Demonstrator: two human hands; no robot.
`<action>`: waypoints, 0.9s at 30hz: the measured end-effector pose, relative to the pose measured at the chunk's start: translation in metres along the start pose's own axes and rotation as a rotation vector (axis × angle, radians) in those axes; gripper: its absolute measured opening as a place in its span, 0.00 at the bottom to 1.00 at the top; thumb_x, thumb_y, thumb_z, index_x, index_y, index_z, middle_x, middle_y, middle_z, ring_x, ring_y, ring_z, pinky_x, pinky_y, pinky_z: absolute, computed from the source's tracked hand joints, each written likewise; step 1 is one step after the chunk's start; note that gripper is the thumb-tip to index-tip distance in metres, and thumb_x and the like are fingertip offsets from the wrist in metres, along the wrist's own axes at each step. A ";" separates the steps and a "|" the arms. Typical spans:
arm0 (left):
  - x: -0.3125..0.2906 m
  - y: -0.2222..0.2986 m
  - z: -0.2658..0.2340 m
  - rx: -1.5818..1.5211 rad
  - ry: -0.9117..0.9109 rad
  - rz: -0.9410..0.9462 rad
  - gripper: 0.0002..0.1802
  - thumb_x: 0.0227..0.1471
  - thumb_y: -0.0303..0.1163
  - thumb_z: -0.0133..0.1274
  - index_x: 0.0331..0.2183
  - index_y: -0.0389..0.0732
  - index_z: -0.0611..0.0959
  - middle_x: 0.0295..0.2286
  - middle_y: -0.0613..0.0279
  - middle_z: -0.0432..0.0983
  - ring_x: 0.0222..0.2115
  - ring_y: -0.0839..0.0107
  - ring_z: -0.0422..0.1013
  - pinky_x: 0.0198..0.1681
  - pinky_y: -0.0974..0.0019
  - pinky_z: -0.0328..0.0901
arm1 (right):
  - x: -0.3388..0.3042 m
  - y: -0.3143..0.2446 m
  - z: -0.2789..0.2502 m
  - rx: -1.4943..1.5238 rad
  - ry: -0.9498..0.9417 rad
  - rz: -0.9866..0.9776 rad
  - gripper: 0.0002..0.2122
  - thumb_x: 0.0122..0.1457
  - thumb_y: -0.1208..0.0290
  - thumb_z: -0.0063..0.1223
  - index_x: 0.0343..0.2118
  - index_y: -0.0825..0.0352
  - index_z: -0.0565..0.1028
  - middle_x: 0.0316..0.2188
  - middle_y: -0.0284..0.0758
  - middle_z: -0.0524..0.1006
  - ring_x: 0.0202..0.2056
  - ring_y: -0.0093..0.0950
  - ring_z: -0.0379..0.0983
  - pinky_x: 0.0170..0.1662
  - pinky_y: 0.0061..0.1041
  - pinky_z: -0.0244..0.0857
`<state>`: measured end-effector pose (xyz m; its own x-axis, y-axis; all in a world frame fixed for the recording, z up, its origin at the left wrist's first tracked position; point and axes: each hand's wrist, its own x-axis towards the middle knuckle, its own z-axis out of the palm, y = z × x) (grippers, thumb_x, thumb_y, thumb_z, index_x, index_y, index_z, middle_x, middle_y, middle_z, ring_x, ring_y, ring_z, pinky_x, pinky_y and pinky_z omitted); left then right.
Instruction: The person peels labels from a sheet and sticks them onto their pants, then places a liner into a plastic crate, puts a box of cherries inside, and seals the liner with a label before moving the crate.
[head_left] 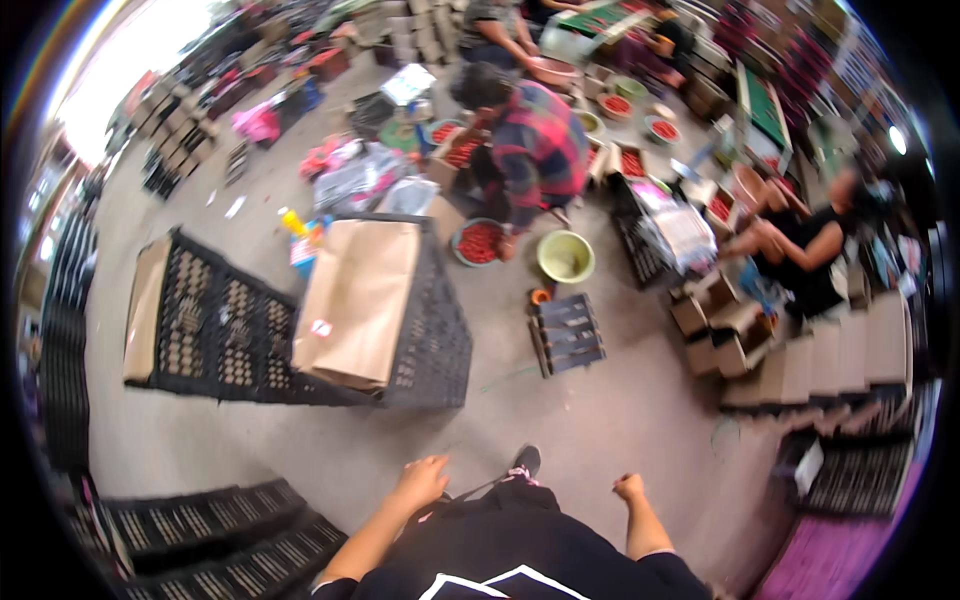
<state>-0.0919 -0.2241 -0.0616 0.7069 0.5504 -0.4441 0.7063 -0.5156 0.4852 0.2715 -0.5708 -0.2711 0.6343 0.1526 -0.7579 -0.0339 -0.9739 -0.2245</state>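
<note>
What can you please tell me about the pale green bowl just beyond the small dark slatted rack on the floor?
The pale green bowl is round and wide-mouthed, with a light rim and smooth, plastic-looking walls. It sits upright on the floor, with no contents that can be made out. To its left stands a bowl of red pieces, apart from it; nearer the camera is the dark slatted rack. No hand touches it.

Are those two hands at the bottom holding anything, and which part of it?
Nothing shows in the left hand or the right hand, so no hold can be seen.
</note>
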 end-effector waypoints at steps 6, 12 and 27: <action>-0.063 -0.051 0.010 -0.293 -0.026 -0.116 0.24 0.50 0.38 0.50 0.49 0.39 0.73 0.47 0.46 0.70 0.47 0.50 0.67 0.50 0.51 0.62 | -0.041 -0.136 0.097 0.178 -0.465 -0.144 0.06 0.49 0.83 0.55 0.32 0.73 0.76 0.22 0.38 0.77 0.24 0.27 0.76 0.25 0.25 0.73; -0.144 -0.172 0.001 -0.450 0.087 -0.183 0.25 0.51 0.38 0.49 0.50 0.38 0.72 0.47 0.43 0.70 0.46 0.47 0.67 0.51 0.54 0.62 | -0.037 -0.195 0.198 -0.349 -0.448 -0.636 0.10 0.51 0.71 0.53 0.35 0.69 0.78 0.26 0.38 0.79 0.27 0.26 0.77 0.30 0.25 0.72; -0.226 -0.450 -0.250 -0.380 0.641 -0.024 0.18 0.47 0.29 0.53 0.42 0.36 0.76 0.39 0.48 0.74 0.39 0.49 0.70 0.42 0.56 0.66 | -0.215 -0.417 0.485 -0.265 -0.694 -0.388 0.07 0.55 0.75 0.50 0.31 0.72 0.77 0.23 0.36 0.76 0.23 0.24 0.72 0.26 0.23 0.65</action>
<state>-0.5795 0.0479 0.0092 0.4490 0.8935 0.0119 0.5773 -0.3003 0.7593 -0.2258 -0.1161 -0.3115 -0.0588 0.4698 -0.8808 0.3266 -0.8247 -0.4617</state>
